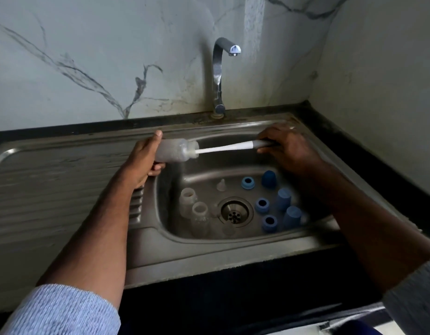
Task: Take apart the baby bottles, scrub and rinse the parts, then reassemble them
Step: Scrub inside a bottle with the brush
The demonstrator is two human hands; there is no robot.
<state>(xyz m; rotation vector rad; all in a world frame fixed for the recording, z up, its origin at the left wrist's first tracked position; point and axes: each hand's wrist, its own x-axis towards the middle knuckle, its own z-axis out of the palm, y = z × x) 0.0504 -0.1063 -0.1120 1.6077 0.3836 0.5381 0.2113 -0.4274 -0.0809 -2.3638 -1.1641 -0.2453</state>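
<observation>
The left hand (143,160) grips a clear baby bottle (174,151), holding it on its side above the left rim of the sink (233,247), with the thumb up along the bottle's far end and the fingers curled beneath it. The bottle's open mouth points right. The right hand (285,147) is closed around the grey grip of a bottle brush (224,148), whose white shaft runs leftward into the bottle's mouth; the brush head is inside the bottle and shows only as a pale blur through the plastic. Both the bottle and the brush hang over the basin, apart from everything below.

On the basin floor, left of the drain (234,212), two more clear bottles (194,209) stand upright with open necks, just beside each other. Far of the drain stands a clear teat (221,185). To the right of the drain lie three blue screw rings (262,205) and three blue caps (282,199), set close together in loose rows.

The tap (218,73) rises at the far side of the sink, with no water visible at its spout. A dark table (368,151) surrounds the sink, and a ribbed draining board (64,180) lies to the left. Light blue sleeves (64,310) are pushed up both forearms.
</observation>
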